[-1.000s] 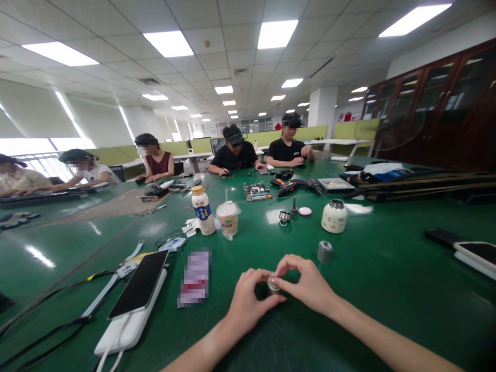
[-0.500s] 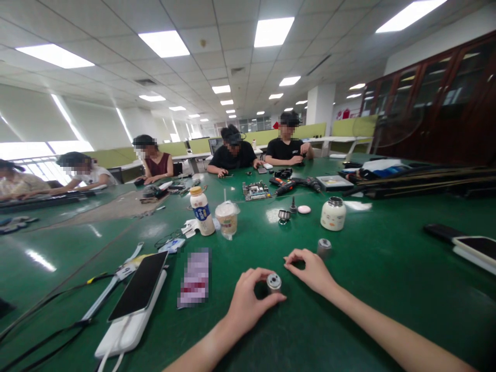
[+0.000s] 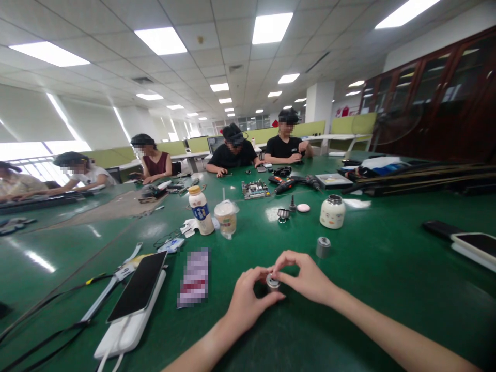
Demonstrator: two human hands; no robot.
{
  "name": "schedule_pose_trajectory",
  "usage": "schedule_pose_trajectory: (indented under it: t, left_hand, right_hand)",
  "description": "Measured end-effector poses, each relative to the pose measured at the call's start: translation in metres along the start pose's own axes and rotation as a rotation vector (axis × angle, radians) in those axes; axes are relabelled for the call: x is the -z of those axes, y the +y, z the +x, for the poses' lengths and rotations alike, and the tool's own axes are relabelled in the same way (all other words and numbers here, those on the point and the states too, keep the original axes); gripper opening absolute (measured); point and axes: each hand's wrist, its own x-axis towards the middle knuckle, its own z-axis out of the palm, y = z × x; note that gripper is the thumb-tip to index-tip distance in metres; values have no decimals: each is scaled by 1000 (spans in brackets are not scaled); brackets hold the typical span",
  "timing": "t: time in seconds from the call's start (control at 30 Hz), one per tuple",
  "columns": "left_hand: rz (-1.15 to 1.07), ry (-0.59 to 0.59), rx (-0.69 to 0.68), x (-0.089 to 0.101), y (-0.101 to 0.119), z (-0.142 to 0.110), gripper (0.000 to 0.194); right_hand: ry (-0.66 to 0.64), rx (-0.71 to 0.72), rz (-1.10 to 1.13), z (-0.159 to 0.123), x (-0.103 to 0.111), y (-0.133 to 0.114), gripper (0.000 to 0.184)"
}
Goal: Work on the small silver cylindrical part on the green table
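My left hand (image 3: pixel 248 294) curls its thumb and fingers around a small silver metal cylinder (image 3: pixel 273 285), which stands upright on the green table (image 3: pixel 333 330). Over its top face, my right hand (image 3: pixel 304 274) pinches thumb and forefinger together. Whatever lies between those fingertips is too small to make out. Behind my right hand stands a second silver cylinder (image 3: pixel 323 247), touched by neither hand. Farther back are a cream bottle with a metal neck (image 3: pixel 332 213), a small metal cup-shaped part (image 3: pixel 283 215), a dark pointed part (image 3: pixel 292 203) and a pink oval piece (image 3: pixel 303 207).
To the left lie a phone (image 3: pixel 138 284) on a white power bank with cables, and a purple packet (image 3: pixel 194 276). A milk bottle (image 3: pixel 201 212) and a lidded drink cup (image 3: pixel 226 218) stand ahead. Beyond are a circuit board (image 3: pixel 254 189), a power drill (image 3: pixel 284 186) and several seated people.
My right hand has moved left, from beside the held cylinder onto its top. The left hand has stayed around the cylinder.
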Motion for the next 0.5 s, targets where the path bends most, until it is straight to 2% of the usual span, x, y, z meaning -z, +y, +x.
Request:
schedule_pose_trajectory:
  t: [0.23, 0.33, 0.5]
  left_hand:
    - [-16, -9, -5, 1, 5, 1, 35]
    - [-14, 0, 6, 1, 5, 0, 37]
    - [-7, 3, 5, -1, 2, -1, 37]
  right_hand:
    - [-32, 37, -176, -6, -1, -4, 7]
    - [-49, 35, -177, -5, 0, -4, 3]
    - [30, 0, -153, -2, 2, -4, 17]
